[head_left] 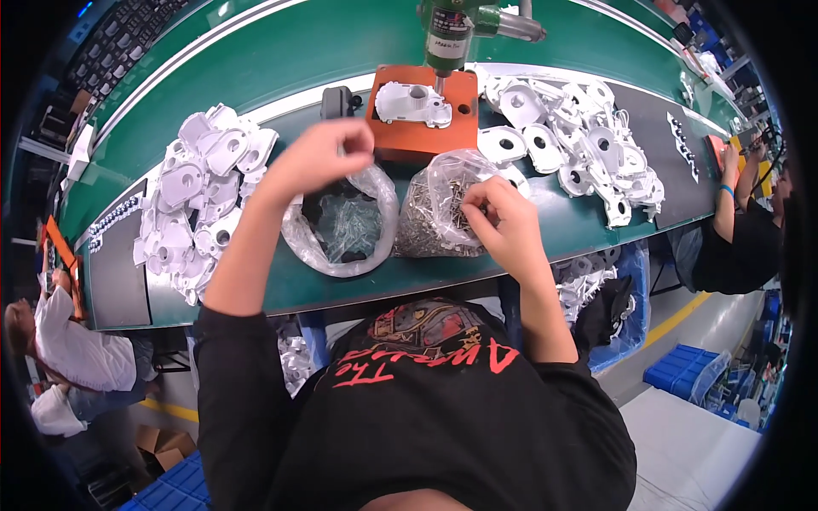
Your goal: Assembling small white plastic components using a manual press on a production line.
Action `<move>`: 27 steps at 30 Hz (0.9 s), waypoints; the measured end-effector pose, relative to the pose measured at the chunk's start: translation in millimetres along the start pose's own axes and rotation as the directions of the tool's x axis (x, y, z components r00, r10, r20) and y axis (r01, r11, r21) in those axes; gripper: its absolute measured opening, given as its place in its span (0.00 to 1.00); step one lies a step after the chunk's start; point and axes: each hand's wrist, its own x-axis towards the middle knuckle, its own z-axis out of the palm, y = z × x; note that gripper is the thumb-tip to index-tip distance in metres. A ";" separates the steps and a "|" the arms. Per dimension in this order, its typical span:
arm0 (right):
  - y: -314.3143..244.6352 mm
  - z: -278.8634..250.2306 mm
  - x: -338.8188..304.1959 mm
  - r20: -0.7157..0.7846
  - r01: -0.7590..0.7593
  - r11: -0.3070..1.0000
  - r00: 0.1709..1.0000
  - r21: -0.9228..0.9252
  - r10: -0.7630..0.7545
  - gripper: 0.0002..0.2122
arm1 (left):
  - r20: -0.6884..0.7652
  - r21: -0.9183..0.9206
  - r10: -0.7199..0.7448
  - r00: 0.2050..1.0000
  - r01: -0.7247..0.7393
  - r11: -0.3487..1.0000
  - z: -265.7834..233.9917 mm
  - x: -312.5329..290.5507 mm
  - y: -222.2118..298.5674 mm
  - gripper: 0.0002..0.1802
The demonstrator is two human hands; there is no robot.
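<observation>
My left hand (324, 155) is raised over the far side of a clear bag (388, 223) holding small see-through pieces. Its fingers are curled together, and whatever they may hold is too small to make out. At the mouth of a second bag (415, 192), full of small metal pins (422, 223), is my right hand (511, 223) with thumb and fingertips pinched. I cannot see what is between them. Beyond both hands, a white plastic housing (409, 104) lies on an orange fixture block (400, 140), beneath a green press (449, 43).
Piles of white housings lie left (204, 187) and right (596, 145) on the green bench (341, 298). A small black box (337, 102) stands beside the fixture. Blue bins (635, 307) stand below the bench edge. Other people work at left (85, 341) and right (741, 238).
</observation>
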 end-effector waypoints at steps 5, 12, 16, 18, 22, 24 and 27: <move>-0.4 1.5 -1.0 -0.026 -0.023 1.000 0.999 -0.002 0.023 0.04 | -0.088 0.065 0.012 0.996 -0.007 0.998 -15.4 80.0 -1.3 0.14; 4.7 1.2 -0.7 -0.044 -0.014 1.000 0.999 0.007 0.014 0.05 | 0.014 0.110 0.067 0.998 -0.068 0.992 -2.0 136.2 11.9 0.12; 0.4 -0.7 -0.3 -0.053 -0.071 0.996 0.996 0.062 0.074 0.07 | 0.084 0.220 -0.169 0.982 0.147 0.964 -6.3 147.8 23.5 0.13; -1.0 -2.3 0.4 -0.043 -0.132 0.987 0.990 0.096 0.136 0.07 | 0.115 0.261 -0.191 0.975 0.156 0.953 -7.5 150.0 25.0 0.13; 5.0 -6.0 -0.4 0.001 -0.221 0.963 0.975 0.153 0.223 0.07 | 0.095 0.194 -0.085 0.992 0.065 0.979 -3.2 147.4 17.1 0.13; 12.1 -3.5 -2.7 0.003 -0.214 0.961 0.976 0.173 0.216 0.07 | 0.114 0.208 -0.111 0.987 0.086 0.974 -3.6 148.4 13.1 0.13; 16.4 -1.2 -2.8 0.009 -0.209 0.938 0.977 0.275 0.214 0.05 | 0.134 0.209 -0.157 0.979 0.127 0.970 -5.1 150.2 11.7 0.13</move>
